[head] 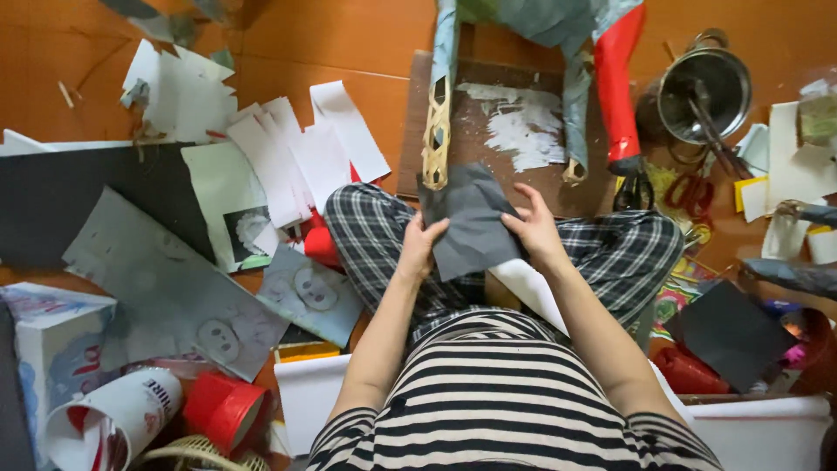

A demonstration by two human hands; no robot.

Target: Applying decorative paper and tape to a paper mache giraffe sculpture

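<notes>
Both the left hand point(420, 247) and right hand point(534, 228) have fingers clamped on the dark grey paper sheet point(471, 228); uneven pulling could tear it.

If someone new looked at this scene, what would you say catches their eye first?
Probably the two hands at the centre: the left hand and right hand hold a dark grey sheet of paper over plaid-trousered knees. Just beyond stands a paper-covered frame with one bright red leg, on a brown board. Paper scraps litter the orange floor at the left, and a metal pot sits upper right.
</notes>
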